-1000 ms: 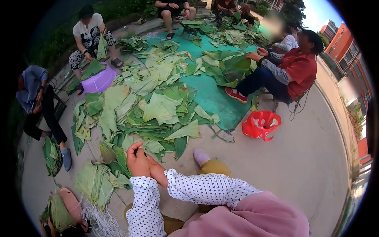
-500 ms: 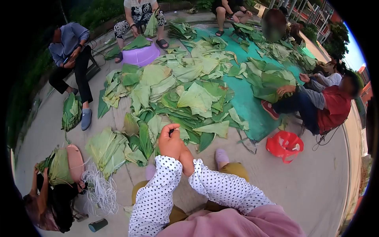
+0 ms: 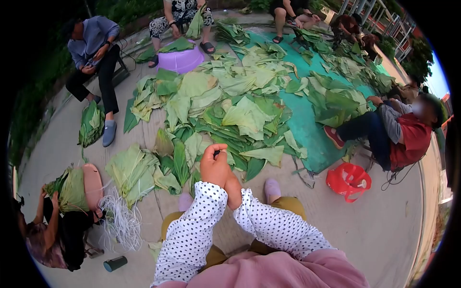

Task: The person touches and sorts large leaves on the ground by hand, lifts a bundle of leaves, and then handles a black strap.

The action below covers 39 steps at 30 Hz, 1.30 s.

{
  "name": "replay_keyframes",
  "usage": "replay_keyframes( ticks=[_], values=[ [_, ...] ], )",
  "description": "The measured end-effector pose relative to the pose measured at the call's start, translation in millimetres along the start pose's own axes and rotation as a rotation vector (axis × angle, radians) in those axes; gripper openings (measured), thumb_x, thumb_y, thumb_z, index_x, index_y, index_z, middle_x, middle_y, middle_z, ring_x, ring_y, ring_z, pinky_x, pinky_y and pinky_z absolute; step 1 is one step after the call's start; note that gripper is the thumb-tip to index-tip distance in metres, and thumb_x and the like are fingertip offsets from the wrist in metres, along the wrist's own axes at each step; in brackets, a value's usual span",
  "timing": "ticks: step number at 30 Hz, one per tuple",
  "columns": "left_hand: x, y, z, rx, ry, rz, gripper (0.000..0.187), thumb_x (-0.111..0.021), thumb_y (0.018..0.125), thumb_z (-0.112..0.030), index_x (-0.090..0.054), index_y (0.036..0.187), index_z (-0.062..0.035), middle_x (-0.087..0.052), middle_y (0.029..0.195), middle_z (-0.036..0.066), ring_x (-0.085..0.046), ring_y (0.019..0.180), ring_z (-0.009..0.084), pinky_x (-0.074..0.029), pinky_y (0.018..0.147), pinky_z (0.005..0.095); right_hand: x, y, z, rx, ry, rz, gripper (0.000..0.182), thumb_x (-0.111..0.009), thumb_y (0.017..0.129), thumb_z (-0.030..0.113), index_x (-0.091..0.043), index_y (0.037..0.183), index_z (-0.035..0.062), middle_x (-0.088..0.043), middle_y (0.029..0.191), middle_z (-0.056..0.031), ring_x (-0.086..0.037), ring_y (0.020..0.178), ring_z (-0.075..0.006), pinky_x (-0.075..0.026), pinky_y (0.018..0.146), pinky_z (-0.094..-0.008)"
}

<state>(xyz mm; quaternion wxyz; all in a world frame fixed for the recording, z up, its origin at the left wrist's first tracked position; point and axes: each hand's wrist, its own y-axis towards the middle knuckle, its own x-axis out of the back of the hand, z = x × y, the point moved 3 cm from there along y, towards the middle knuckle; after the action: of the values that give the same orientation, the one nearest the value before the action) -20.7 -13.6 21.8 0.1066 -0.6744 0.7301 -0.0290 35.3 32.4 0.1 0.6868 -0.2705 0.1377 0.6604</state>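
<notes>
On the near side of the purple tub, the left hand and right hand press together; a small dark patch shows among the left's curled fingers, but whether either hand grips anything cannot be told. The leaves spread from beside the tub towards them, looking light, pliable and easily torn, probably best taken where the ribs gather.

Worn on my head, the single wide, round-edged camera looks forward and down: my hands close, leaf pile beyond, purple basin farther off.
</notes>
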Motion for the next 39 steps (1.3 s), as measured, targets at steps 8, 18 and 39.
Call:
replay_keyframes(
  ticks=[8,18,39],
  values=[
    [0.5,-0.1,1.0,-0.023,-0.026,0.013,0.016,-0.052,0.085,-0.002,-0.06,0.098,-0.0027,-0.055,0.086,0.0,-0.045,0.073,0.0061,-0.039,0.065,0.0201,0.1,-1.1,0.4,0.054,-0.101,0.003,0.043,-0.039,0.094,0.015,-0.032,0.136,0.0039,-0.045,0.129,-0.0073,-0.046,0.118,-0.0159,-0.039,0.097,-0.0282],
    [-3.7,-3.3,-3.8,0.056,-0.011,-0.013,0.012,-0.054,0.086,-0.004,-0.061,0.096,-0.005,-0.056,0.085,0.0,-0.046,0.074,0.0066,-0.039,0.066,0.0205,9.4,2.6,-13.9,-0.004,-0.066,-0.061,0.043,-0.039,0.093,0.014,-0.034,0.135,0.0043,-0.044,0.132,-0.0076,-0.048,0.116,-0.0151,-0.042,0.095,-0.0282],
    [-0.8,-0.4,-0.8,-0.033,0.01,-0.015,0.014,-0.053,0.085,-0.003,-0.062,0.096,-0.0032,-0.058,0.091,0.002,-0.048,0.08,0.008,-0.041,0.071,0.0219,0.7,0.9,-0.7,-0.004,0.05,-0.051,0.043,-0.04,0.093,0.017,-0.035,0.134,0.005,-0.048,0.127,-0.0092,-0.051,0.112,-0.0158,-0.045,0.09,-0.0284]
  ],
)
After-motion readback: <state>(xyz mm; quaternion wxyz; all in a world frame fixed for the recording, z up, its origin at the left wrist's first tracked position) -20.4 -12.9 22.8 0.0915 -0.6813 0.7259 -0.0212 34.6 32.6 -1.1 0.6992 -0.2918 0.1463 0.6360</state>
